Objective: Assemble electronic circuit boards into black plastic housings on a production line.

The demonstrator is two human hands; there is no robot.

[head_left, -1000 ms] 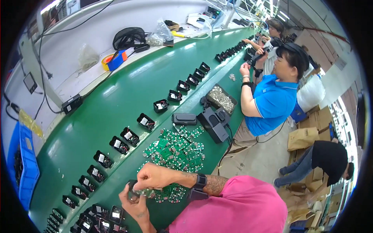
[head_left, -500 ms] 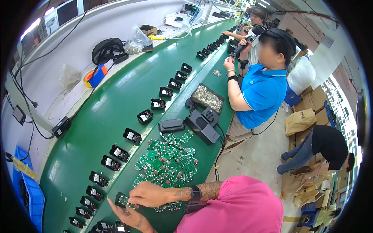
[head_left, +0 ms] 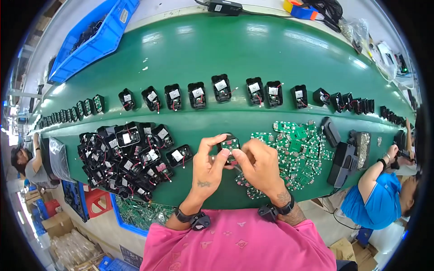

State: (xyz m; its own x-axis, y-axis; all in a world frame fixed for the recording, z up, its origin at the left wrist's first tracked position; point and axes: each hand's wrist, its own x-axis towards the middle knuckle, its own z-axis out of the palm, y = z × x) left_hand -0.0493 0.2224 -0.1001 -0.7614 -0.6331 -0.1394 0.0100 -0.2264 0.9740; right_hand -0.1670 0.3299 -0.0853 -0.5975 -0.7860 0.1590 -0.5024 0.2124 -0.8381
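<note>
In front of my chest both hands hold one small black plastic housing (head_left: pixel 229 143) with a green circuit board at its open face. My left hand (head_left: pixel 205 169) grips its left side, thumb pressed on the board. From the other side my right hand (head_left: pixel 263 166) holds it, its thumb also on the board. To the right of my hands lies a spread pile of loose green circuit boards (head_left: pixel 294 156). On the left is a heap of black housings (head_left: pixel 122 158) with white parts and red wires inside. One such housing (head_left: pixel 179 155) lies apart, nearest my left hand.
A row of open black housings (head_left: pixel 197 95) runs across the green bench (head_left: pixel 190 49). Board-fitted housings (head_left: pixel 98 104) stand far left. A blue crate (head_left: pixel 90 47) sits at the back left. On the right are a black case (head_left: pixel 331 132), a black device (head_left: pixel 341 165) and a co-worker (head_left: pixel 377 196).
The view has swung left, from the co-workers on the right to the bench straight ahead. Both hands now grip the housing with thumbs on its board; earlier the right hand was over it.
</note>
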